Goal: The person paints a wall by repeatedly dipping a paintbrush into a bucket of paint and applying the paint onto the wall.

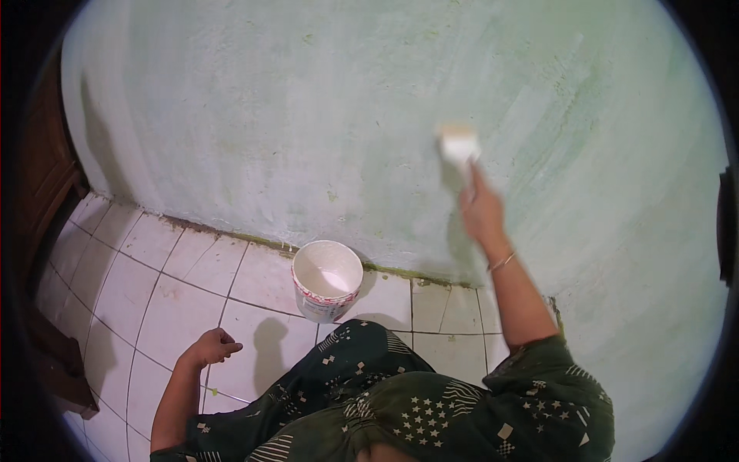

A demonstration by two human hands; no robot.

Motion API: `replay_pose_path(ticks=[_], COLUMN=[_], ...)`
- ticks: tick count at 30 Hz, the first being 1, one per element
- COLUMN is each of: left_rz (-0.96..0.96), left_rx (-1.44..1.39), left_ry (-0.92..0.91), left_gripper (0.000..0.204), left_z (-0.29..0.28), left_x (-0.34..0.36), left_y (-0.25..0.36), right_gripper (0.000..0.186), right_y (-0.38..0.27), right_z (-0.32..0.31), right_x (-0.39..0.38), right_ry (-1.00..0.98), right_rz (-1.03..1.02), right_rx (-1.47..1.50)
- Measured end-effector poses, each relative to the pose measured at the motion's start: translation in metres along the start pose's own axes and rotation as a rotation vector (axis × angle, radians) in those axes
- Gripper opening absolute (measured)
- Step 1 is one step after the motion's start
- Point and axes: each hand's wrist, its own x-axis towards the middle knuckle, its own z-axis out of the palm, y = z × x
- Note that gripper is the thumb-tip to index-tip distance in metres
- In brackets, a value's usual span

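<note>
My right hand (481, 212) is closed round the handle of a wide, pale paintbrush (458, 142), raised against the mottled pale green wall (346, 115); hand and brush are slightly blurred. Below and to the left, on the floor by the wall's foot, stands a white bucket (323, 304) with white liquid inside and red markings outside. My left hand (215, 348) hangs over the tiles left of the bucket, fingers loosely curled, with nothing visible in them.
White floor tiles (177, 300) meet the wall along a dark, greenish, worn edge. Dark wooden furniture (46, 162) stands at the far left, with another low wooden piece (69, 369) nearer. A dark object (725, 223) shows at the right rim. My patterned clothing fills the lower middle.
</note>
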Motion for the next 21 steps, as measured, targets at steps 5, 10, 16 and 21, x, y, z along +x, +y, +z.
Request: replay_pose_path(ticks=[5, 10, 16, 21], left_rz=[-0.008, -0.017, -0.059, -0.055], left_rx=[0.05, -0.098, -0.062, -0.068], left_ry=[-0.072, -0.047, -0.048, -0.029], left_gripper=[0.039, 0.045, 0.044, 0.043], left_z=[0.004, 0.005, 0.005, -0.001], left_x=[0.006, 0.008, 0.007, 0.007], left_y=[-0.002, 0.0, -0.003, -0.006], right_gripper=[0.047, 0.057, 0.07, 0.049], right_y=[-0.002, 0.018, 0.079, 0.132], right_z=[-0.127, -0.134, 0.044, 0.094], right_x=[0.13, 0.169, 0.022, -0.068], right_ry=[0.68, 0.656, 0.193, -0.345], right_rz=[-0.309, -0.117, -0.102, 0.015], right_rx=[-0.105, -0.339, -0.302, -0.251])
